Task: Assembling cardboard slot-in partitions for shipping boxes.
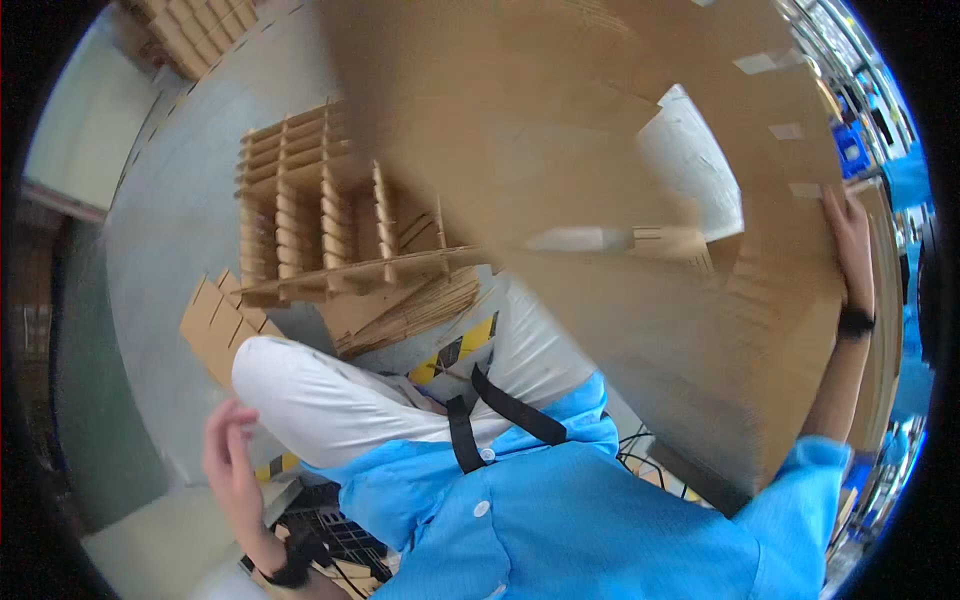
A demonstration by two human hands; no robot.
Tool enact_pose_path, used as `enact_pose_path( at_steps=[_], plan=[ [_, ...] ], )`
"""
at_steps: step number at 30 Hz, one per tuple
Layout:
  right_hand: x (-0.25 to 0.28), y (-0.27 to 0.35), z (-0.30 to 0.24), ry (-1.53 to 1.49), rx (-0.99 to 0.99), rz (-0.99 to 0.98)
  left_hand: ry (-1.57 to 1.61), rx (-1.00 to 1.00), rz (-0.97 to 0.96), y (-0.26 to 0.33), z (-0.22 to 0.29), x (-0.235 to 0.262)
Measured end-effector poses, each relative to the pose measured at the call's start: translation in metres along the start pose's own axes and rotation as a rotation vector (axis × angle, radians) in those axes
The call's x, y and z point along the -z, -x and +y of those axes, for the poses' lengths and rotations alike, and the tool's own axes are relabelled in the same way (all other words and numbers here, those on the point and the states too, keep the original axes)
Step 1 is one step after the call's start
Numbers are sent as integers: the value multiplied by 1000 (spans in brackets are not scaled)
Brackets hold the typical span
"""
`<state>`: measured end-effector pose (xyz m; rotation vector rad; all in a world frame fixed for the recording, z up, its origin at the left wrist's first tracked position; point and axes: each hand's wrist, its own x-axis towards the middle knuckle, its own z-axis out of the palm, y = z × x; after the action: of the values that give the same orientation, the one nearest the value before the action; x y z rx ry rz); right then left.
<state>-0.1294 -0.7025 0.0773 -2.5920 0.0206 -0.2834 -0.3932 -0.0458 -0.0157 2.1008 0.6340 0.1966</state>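
Observation:
A large brown cardboard box (640,330) fills the upper right, its near flap smeared by motion. My right hand (850,245) grips the box's right edge, its fingers pointing away from me. Inside the box lies a crumpled white sheet (692,165). My left hand (232,450) hangs in the air by my left knee, fingers loosely bent and apart, holding nothing. Ahead of my knees stands a cardboard divider grid (385,270) of interlocked strips; the box's flap covers part of it.
Loose cardboard strips (420,310) lie below the grid, with slotted cardboard sheets (215,325) to its left. Yellow-black tape (455,348) marks the floor. Stacked cardboard (200,30) stands far left. Black cables (640,455) hang beside my right hip. Blue bins (850,148) line the right side.

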Motion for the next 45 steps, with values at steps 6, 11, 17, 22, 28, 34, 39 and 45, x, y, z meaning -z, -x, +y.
enact_pose_path(
  at_steps=[6, 11, 17, 22, 28, 34, 39, 45],
  plan=[
    [44, 110, 162, 109, -473, 158, -71, 167, 231, -60, -150, 13],
    [-43, 107, 327, 388, -374, 80, -305, 718, 314, -28, -382, 23],
    [-163, 143, 340, 747, -477, -188, -247, 886, 395, -1, -380, -56],
    [-219, 160, 341, 403, -502, -24, -235, 682, 343, -38, -334, -52],
    [-213, 78, 98, 2, -118, 306, 325, 762, 374, -39, -339, -57],
    [-242, 57, -100, -311, -63, 245, 292, 534, 310, -37, -335, -84],
    [-349, 104, -265, -744, 109, -556, 647, 770, 404, -10, -360, -66],
    [-578, 177, -298, -520, 30, -1383, 772, 831, 282, -24, -372, -84]
  ],
)
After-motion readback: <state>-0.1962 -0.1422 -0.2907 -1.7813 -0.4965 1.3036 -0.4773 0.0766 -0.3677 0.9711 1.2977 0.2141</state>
